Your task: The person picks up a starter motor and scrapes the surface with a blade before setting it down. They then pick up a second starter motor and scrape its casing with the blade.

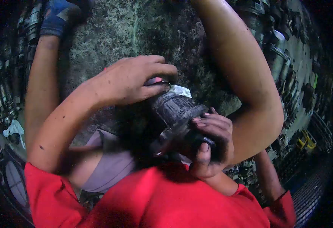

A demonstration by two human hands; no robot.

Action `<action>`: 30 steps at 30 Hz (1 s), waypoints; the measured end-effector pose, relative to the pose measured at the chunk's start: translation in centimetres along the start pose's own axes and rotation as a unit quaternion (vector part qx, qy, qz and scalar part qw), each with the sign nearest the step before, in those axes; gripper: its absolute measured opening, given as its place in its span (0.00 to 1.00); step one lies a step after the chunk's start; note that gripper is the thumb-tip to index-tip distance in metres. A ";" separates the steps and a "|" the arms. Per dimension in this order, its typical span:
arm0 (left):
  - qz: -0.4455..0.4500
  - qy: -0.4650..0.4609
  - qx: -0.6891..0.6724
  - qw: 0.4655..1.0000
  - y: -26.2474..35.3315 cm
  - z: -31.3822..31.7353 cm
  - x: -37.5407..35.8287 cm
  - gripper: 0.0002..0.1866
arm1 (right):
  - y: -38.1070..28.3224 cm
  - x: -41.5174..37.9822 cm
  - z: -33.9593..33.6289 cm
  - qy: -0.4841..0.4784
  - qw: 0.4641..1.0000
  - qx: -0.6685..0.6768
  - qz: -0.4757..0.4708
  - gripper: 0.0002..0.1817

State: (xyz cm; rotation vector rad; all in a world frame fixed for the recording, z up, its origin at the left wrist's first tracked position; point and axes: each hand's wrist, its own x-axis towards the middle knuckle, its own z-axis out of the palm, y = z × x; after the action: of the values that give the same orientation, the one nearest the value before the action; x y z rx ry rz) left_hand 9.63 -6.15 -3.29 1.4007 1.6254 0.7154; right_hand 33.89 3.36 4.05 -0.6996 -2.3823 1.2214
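A dark, greasy metal housing with ribs and a flange lies tilted between my knees, close to my red shirt. My right hand, blackened at the fingers, is wrapped round its lower end, thumb towards me. At the upper end, my left hand has its fingers curled round what looks like a scraper. Its flat, pale blade rests at the housing's rim, and bits of red, apparently the handle, show between and behind my fingers. The lower end of the housing is in shadow.
My bare legs flank the work above a stained floor. Heaps of metal parts lie on both sides. A white rag or bag is at left, a yellow object at right. Another red-sleeved arm shows lower right.
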 end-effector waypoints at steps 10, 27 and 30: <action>0.101 0.064 -0.041 0.992 -2.7 0.9 -1.3 0.18 | 0.1 -0.2 0.0 -0.001 1.000 0.010 0.003 0.15; 0.055 0.047 -0.057 0.996 -2.9 1.3 -1.3 0.15 | 0.0 -0.1 0.2 0.006 1.000 0.000 -0.003 0.15; 0.060 0.042 -0.080 0.994 -2.7 0.6 -1.9 0.15 | -0.1 0.0 0.2 0.007 1.000 -0.002 -0.005 0.15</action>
State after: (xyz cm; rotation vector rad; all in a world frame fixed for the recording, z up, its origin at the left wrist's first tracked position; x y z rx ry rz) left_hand 8.89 -8.64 -5.46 1.3753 1.5221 0.9649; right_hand 33.82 3.20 4.00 -0.6945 -2.3752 1.2052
